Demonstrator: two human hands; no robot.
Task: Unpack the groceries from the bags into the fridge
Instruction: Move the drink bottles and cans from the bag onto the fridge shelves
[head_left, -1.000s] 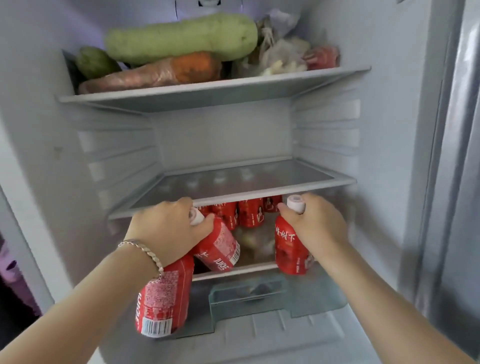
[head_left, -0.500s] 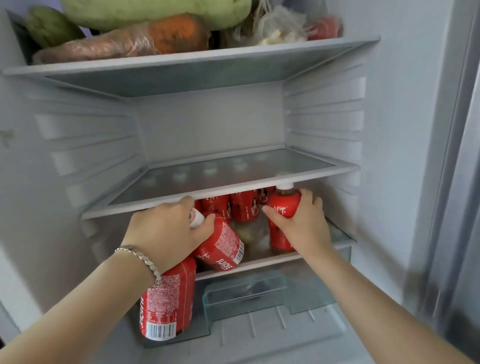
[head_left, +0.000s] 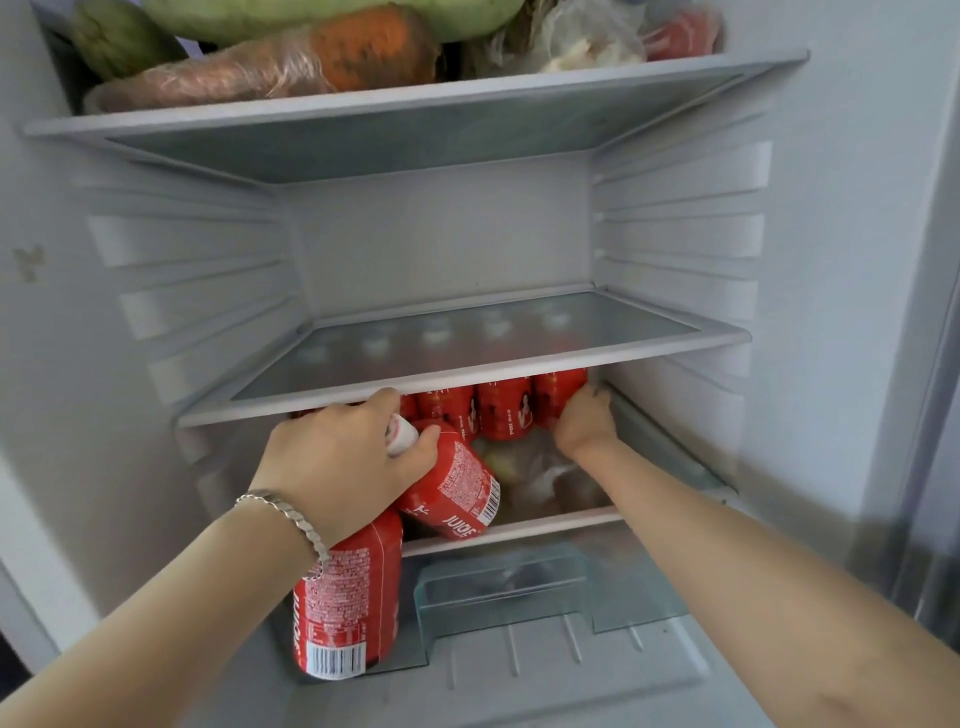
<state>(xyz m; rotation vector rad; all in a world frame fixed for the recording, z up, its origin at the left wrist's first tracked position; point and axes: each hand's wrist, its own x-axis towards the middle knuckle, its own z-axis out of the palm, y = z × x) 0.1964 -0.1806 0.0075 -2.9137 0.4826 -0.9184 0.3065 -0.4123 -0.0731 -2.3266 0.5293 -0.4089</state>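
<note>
My left hand (head_left: 343, 462), with a bracelet at the wrist, grips two red juice bottles by their necks. One bottle (head_left: 454, 483) tilts over the lower shelf's front edge (head_left: 550, 525); the other (head_left: 345, 608) hangs upright below my wrist. My right hand (head_left: 584, 421) reaches deep into the lower shelf and holds a red bottle (head_left: 558, 387) at the right end of a row of red bottles (head_left: 504, 410) standing at the back. Their caps are hidden behind the middle glass shelf (head_left: 467, 382).
The top shelf (head_left: 415, 104) carries a wrapped carrot (head_left: 291, 67), green gourds (head_left: 322, 15) and bagged produce (head_left: 587, 36). A clear crisper drawer (head_left: 498, 587) sits under the lower shelf. A clear bag (head_left: 540, 473) lies on the lower shelf. The fridge's right wall (head_left: 841, 312) is close by.
My right hand has carried its bottle from the shelf's front edge to the back right, into the row. The camera has moved closer. My left hand has kept its two bottles in place.
</note>
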